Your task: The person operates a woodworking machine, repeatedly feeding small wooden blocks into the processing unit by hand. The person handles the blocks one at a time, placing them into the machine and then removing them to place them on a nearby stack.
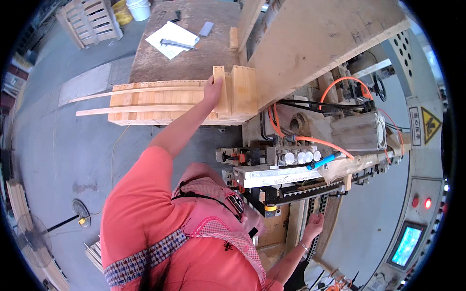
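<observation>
Head view shows a narrow wooden block standing on end at the near edge of a stack of pale wooden slats, with the left hand closed around its left side, fingers wrapped on the edge, and the arm stretched well forward. Just to the right of the block stands a wider block of the same wood, the two touching or nearly so. The slats lie on a worn brown table, which also carries a sheet of paper with a tool on it. Lower right, the right hand rests open against an upright wooden board under a machine with orange hoses and a row of metal cylinders; whether it grips anything I cannot tell. A risk, as I judge it: the block is held from one side at full reach, so it could slip or topple and knock its neighbour off the stack, while the right hand sits close to the machine's moving parts
</observation>
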`<state>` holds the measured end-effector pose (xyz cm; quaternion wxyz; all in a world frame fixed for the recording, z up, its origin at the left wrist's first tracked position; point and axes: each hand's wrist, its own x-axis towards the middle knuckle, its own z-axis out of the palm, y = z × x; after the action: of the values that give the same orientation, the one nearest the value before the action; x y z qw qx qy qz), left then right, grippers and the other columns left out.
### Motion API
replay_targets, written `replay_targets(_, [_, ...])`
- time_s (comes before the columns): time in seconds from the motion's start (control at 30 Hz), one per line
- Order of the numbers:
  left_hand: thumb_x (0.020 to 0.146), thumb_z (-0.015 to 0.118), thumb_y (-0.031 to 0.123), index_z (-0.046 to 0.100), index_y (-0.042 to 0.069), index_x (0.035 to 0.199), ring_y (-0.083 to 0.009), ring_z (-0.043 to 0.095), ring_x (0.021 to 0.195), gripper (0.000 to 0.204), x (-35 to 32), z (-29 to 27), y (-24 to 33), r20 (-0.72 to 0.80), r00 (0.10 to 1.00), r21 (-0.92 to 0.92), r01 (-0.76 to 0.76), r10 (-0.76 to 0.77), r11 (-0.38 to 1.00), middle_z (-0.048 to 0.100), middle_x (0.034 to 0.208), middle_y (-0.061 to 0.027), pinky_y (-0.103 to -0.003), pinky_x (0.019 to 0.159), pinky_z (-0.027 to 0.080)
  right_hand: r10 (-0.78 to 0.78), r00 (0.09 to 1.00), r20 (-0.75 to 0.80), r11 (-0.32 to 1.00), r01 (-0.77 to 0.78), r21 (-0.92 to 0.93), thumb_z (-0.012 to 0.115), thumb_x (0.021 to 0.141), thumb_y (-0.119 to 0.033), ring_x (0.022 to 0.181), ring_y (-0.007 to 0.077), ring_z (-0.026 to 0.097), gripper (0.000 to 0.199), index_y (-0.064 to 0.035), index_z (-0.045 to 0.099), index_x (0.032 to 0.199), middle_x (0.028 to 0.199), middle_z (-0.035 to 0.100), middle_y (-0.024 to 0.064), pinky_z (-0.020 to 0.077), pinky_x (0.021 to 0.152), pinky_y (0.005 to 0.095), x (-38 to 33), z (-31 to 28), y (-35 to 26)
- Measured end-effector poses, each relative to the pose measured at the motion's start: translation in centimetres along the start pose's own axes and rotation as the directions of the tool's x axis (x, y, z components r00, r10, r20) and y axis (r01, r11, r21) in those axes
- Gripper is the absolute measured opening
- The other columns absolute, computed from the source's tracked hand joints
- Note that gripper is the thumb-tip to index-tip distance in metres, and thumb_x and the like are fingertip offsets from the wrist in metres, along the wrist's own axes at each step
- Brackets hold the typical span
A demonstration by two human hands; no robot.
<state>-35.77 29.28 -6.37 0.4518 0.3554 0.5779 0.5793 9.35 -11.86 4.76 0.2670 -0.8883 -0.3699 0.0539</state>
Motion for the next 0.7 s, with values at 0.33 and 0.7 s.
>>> replay_targets(0.33, [0.086, 0.049, 0.019, 0.056, 0.003, 0.109, -0.0162, 0.058, 0.079, 0.029, 0.9, 1.2, -4.6, 0.007, 0.999, -0.082, -0.053, 0.054, 0.995, 0.063, 0.09, -0.0073, -0.032, 0.072, 0.046, 0.067, 0.993, 0.101, 0.993, -0.076, 0.089, 0.061, 0.077, -0.005, 0.062, 0.0104, 0.055, 0.023, 0.0044, 0.06, 0.098, 0.073, 0.062, 0.004, 0.0438, 0.055, 0.0244, -9.0, 0.3, 8.2])
replay_targets(0.7, [0.091, 0.044, 0.021, 0.048, 0.008, 0.121, -0.019, 0.053, 0.096, 0.033, 7.1, 2.3, -8.7, 0.281, 0.96, 0.221, -0.047, -0.017, 0.974, 0.055, 0.11, -0.0093, -0.035, 0.084, 0.041, 0.498, 0.848, 0.179, 0.865, -0.499, -0.041, 0.065, 0.077, -0.014, 0.084, 0.0193, 0.063, 0.027, -0.002, 0.061, 0.101, 0.094, 0.066, 0.0115, 0.0487, 0.074, 0.0306, -18.8, 0.9, 6.1])
